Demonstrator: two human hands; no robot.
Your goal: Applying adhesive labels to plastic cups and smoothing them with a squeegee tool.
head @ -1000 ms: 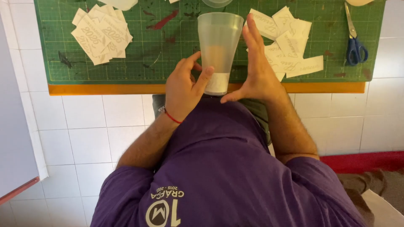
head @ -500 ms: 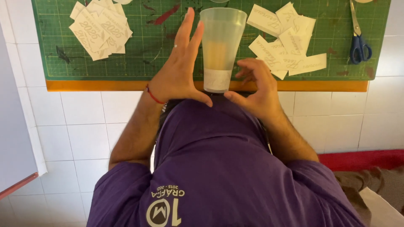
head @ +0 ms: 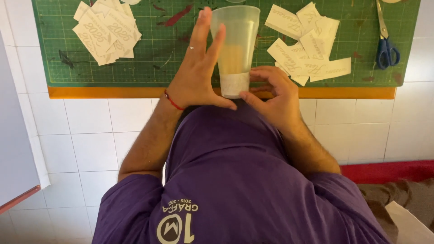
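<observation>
Two hands on one item: a translucent plastic cup (head: 235,49) lying on its side over the near edge of the green cutting mat (head: 149,49), base toward the person, mouth pointing away.
Cup detail: a white paper strip (head: 235,85) wraps the band nearest the base; cannot tell how fully it is stuck down.
Risk 1: the cup is round and rests on its wall, so uneven pressure from either side could roll it and skew the strip.
Risk 2: pressing from one edge only might trap a crease or bubble under the strip.
Risk 3: the base sits at the orange border (head: 90,92) of the mat, over the lap; a slip of the thumbs could let it slide off toward the body.
Left hand (head: 196,74): spread wide and flat, fingers extended along the cup's left wall, thumb reaching under the base. Bracing, not gripping.
Right hand (head: 273,92): curled narrow, fingertips at the right edge of the strip, thumb near the base.
Surroundings: one heap of white cut-outs (head: 106,31) far left on the mat, another heap (head: 309,43) just right of the cup; blue-handled scissors (head: 386,40) well apart at right.
</observation>
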